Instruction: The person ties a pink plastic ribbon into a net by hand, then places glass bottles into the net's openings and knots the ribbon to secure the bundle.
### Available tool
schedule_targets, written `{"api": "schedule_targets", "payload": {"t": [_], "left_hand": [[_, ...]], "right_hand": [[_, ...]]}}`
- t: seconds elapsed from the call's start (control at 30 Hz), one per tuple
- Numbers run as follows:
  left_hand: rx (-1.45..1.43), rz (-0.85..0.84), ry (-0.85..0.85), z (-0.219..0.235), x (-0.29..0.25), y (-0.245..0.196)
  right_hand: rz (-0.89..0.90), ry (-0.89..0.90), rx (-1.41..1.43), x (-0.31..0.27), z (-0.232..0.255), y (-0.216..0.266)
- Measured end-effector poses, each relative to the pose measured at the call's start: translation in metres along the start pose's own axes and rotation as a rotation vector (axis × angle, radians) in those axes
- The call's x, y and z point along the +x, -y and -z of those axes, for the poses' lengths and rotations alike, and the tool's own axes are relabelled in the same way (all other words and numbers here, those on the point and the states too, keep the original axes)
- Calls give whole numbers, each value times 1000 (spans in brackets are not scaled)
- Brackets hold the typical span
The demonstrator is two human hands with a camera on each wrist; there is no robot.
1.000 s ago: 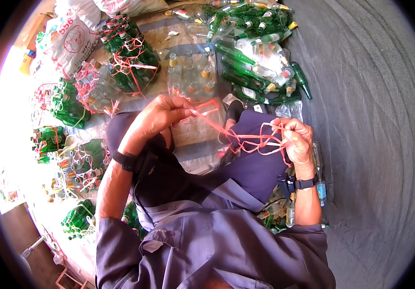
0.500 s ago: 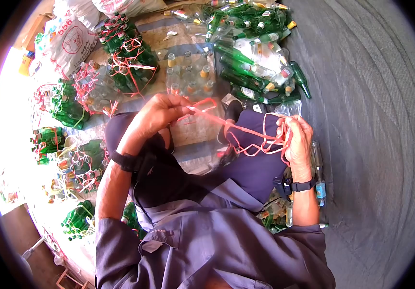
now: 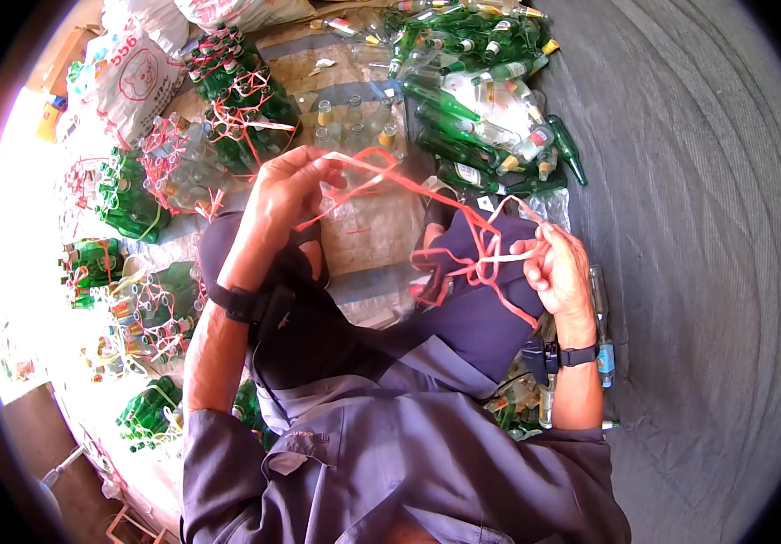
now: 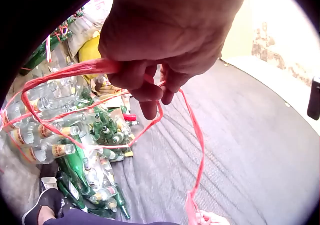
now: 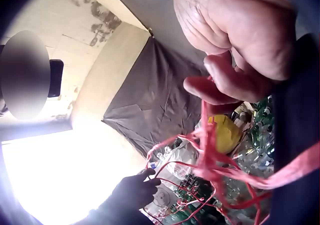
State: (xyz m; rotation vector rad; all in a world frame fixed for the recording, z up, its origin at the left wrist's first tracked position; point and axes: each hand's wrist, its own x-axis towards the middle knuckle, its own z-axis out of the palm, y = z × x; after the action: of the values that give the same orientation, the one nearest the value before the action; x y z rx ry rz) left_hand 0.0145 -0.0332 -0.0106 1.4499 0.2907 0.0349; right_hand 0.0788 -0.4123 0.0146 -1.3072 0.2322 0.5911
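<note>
Red plastic twine [image 3: 476, 236], looped and knotted, stretches between both hands over the lap. My left hand [image 3: 292, 195] pinches one stretch of it, with a loop hanging around the fingers in the left wrist view, where the twine [image 4: 75, 72] passes in front of the bottles. Lower down on the other side, my right hand [image 3: 558, 272] pinches the twine between thumb and forefinger. A knotted cluster [image 5: 207, 170] hangs just below those fingers in the right wrist view. Clear bottles [image 3: 358, 136] stand on the mat beyond the left hand.
Green bottle bundles tied with red twine [image 3: 245, 100] stand to the left, beside a white printed sack [image 3: 141, 77]. A heap of loose green and clear bottles [image 3: 490, 100] lies ahead. Dark grey netting [image 3: 698, 272] covers the right side. One clear bottle [image 3: 598, 299] lies by the right wrist.
The left hand has moved up and slightly left, drawing its twine into a wider loop. The knotted part has spread out and swung below the right hand, whose fingers have shifted along the twine.
</note>
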Motion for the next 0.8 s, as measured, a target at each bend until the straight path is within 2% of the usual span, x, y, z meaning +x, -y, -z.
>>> {"api": "schedule_targets", "payload": {"t": [0.23,0.33,0.47,0.57,0.63,0.8], "left_hand": [[-21,-39,-29,3,-2,-4],[-60,-65,-133,3,-1,-5],[-136,-68,-178,9,-1,-3],[-135,-57,-202,9,-1,-5],[-152,-64,-203,10,0,-5],[-223,-108,-199,14,1,-2]], "right_hand": [[-14,-11,178,0,6,-6],[68,-9,325,2,18,-7],[145,-83,356,-1,25,-5],[201,-161,194,-8,18,-6],[186,-166,-11,-12,6,-13],[148,-39,-403,-16,-21,-38]]}}
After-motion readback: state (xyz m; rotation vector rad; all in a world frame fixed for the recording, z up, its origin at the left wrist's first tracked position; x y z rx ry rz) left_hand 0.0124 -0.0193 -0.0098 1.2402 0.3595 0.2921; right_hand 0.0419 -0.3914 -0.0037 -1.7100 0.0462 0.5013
